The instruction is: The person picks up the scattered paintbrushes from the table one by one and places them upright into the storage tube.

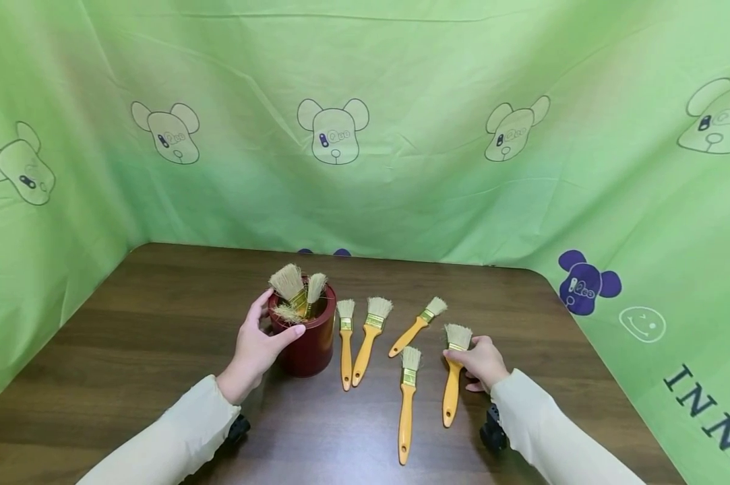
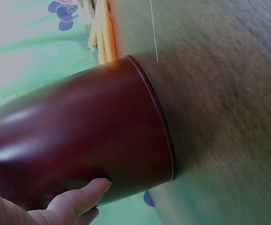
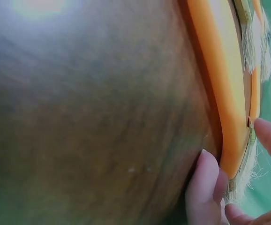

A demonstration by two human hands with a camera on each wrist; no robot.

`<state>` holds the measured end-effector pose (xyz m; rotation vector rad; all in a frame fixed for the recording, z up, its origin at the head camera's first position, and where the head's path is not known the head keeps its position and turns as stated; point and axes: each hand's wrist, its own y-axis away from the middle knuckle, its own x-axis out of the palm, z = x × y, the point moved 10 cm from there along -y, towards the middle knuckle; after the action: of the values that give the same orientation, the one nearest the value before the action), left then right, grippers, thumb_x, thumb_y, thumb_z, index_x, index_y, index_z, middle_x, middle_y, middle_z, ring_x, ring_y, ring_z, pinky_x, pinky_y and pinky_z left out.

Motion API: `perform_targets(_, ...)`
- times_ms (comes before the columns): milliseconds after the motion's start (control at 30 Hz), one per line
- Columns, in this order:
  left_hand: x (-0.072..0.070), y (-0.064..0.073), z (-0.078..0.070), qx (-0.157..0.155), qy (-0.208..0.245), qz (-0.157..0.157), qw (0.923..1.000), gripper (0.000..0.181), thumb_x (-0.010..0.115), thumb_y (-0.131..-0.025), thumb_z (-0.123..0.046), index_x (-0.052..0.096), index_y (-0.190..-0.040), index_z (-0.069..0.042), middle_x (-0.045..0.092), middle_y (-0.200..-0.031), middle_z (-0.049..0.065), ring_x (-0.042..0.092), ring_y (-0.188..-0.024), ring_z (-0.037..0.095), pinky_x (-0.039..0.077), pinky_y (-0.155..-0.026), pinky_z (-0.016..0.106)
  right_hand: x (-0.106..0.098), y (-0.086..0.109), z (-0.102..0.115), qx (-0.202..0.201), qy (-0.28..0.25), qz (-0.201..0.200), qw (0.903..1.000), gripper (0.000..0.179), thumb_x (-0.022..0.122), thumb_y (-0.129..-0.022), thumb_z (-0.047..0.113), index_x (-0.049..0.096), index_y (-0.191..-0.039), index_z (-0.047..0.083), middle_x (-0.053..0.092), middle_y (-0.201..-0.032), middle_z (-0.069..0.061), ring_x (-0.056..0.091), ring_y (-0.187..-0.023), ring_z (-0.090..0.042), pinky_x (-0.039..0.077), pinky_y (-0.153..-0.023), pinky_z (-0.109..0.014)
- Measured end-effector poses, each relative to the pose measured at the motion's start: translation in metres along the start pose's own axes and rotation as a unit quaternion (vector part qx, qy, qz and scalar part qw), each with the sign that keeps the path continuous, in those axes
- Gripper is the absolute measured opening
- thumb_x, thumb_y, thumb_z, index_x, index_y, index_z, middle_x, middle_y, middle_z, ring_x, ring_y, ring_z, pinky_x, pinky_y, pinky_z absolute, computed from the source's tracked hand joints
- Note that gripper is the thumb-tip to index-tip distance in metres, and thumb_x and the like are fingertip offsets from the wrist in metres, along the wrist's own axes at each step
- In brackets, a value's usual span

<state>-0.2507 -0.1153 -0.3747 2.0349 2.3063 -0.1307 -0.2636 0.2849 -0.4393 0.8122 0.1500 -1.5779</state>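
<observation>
My left hand (image 1: 257, 347) grips a dark red round brush pot (image 1: 307, 347) from its left side, thumb along the near rim. In the left wrist view, fingers (image 2: 86, 194) lie against the wall of the pot (image 2: 88, 126). Several brushes (image 1: 288, 283) stand in it, bristles up. My right hand (image 1: 484, 364) pinches a wide paintbrush (image 1: 451, 394) near its metal band, the thumb crossing over it. Its yellow-orange handle (image 3: 222, 89) runs close along the table in the right wrist view, with fingertips (image 3: 206, 173) at the band end.
Between pot and right hand lie a narrow brush (image 1: 346, 350), a wider brush (image 1: 367, 343), a slanted brush (image 1: 418, 327) and a nearer brush (image 1: 406, 417). The brown wooden table (image 1: 128, 350) is bounded by a green printed cloth (image 1: 401, 202) at the back and sides.
</observation>
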Motion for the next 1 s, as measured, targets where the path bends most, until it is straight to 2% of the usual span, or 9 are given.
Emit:
perform_targets(133,0.002,0.0,0.0,0.0,-0.006,0.004,1.0,0.082,0.075,-0.08,-0.007,0.029,-0.148,-0.008,0.043,-0.133,0.022,0.047,-0.12,0.037,0.041,-0.097,0.048,-0.002,-0.002,0.001,-0.001,0.017,0.0,0.9999,0.055,0.069,-0.082,0.02,0.037,-0.112,-0.013,0.046,-0.081,-0.018,0.049,-0.066,-0.024,0.053,-0.051,-0.036)
perform_targets(200,0.003,0.0,-0.001,-0.001,-0.007,0.006,1.0,0.082,0.075,-0.08,-0.008,0.029,-0.148,-0.008,0.043,-0.133,0.022,0.047,-0.12,0.037,0.041,-0.097,0.049,-0.002,-0.004,0.0,0.0,0.026,0.001,0.9997,0.036,0.069,-0.08,0.018,0.045,-0.09,-0.006,0.044,-0.07,-0.01,0.047,-0.059,-0.019,0.052,-0.049,-0.034)
perform_targets(300,0.002,0.0,-0.003,0.0,-0.005,0.006,1.0,0.082,0.074,-0.08,-0.007,0.029,-0.148,-0.008,0.043,-0.133,0.022,0.047,-0.119,0.038,0.041,-0.096,0.048,-0.003,-0.006,0.001,0.001,0.04,0.011,0.9991,0.027,0.069,-0.077,0.015,0.045,-0.069,0.005,0.041,-0.059,-0.002,0.046,-0.054,-0.014,0.051,-0.048,-0.033)
perform_targets(400,0.001,0.0,-0.003,0.001,-0.003,0.002,1.0,0.082,0.074,-0.08,-0.006,0.029,-0.148,-0.008,0.043,-0.132,0.022,0.048,-0.118,0.037,0.042,-0.095,0.046,-0.003,-0.007,0.008,-0.013,0.065,0.029,0.9974,0.022,0.069,-0.075,0.012,0.052,-0.077,0.0,0.047,-0.065,-0.004,0.049,-0.058,-0.016,0.052,-0.05,-0.036)
perform_targets(500,0.0,0.0,-0.004,0.001,-0.002,-0.001,1.0,0.082,0.075,-0.08,-0.006,0.029,-0.148,-0.008,0.043,-0.132,0.021,0.048,-0.118,0.037,0.042,-0.095,0.044,-0.004,-0.007,0.019,-0.057,0.116,0.042,0.9907,0.032,0.069,-0.071,0.009,0.056,-0.095,-0.01,0.055,-0.075,-0.01,0.052,-0.064,-0.02,0.051,-0.054,-0.038)
perform_targets(567,-0.001,-0.001,-0.004,0.001,-0.004,-0.001,1.0,0.082,0.075,-0.08,-0.007,0.03,-0.148,-0.008,0.043,-0.132,0.021,0.048,-0.118,0.036,0.043,-0.094,0.044,-0.004,-0.007,0.027,-0.101,0.158,0.048,0.9811,0.039,0.068,-0.068,0.006,0.058,-0.102,-0.011,0.06,-0.086,-0.014,0.053,-0.07,-0.022,0.049,-0.059,-0.037)
perform_targets(700,-0.001,0.0,-0.004,0.0,-0.007,-0.001,1.0,0.082,0.075,-0.079,-0.007,0.03,-0.148,-0.008,0.043,-0.131,0.021,0.049,-0.116,0.036,0.043,-0.093,0.043,-0.002,-0.006,0.038,-0.181,0.226,0.063,0.955,0.042,0.067,-0.064,0.001,0.062,-0.103,-0.01,0.063,-0.091,-0.015,0.049,-0.075,-0.023,0.042,-0.068,-0.033)
perform_targets(833,-0.001,0.0,-0.003,-0.003,-0.008,-0.001,1.0,0.082,0.075,-0.079,-0.007,0.03,-0.148,-0.008,0.043,-0.131,0.021,0.049,-0.117,0.036,0.044,-0.093,0.043,-0.002,-0.006,0.036,-0.199,0.243,0.081,0.946,0.048,0.071,-0.063,0.003,0.058,-0.108,-0.011,0.061,-0.087,-0.012,0.048,-0.074,-0.022,0.041,-0.067,-0.034)
perform_targets(1000,0.0,0.0,-0.001,-0.004,-0.007,-0.001,1.0,0.082,0.075,-0.079,-0.007,0.03,-0.148,-0.008,0.044,-0.131,0.022,0.049,-0.117,0.037,0.044,-0.092,0.043,-0.003,-0.007,0.034,-0.208,0.255,0.084,0.9406,0.04,0.078,-0.063,0.007,0.063,-0.097,-0.006,0.062,-0.087,-0.009,0.049,-0.074,-0.02,0.043,-0.069,-0.034)
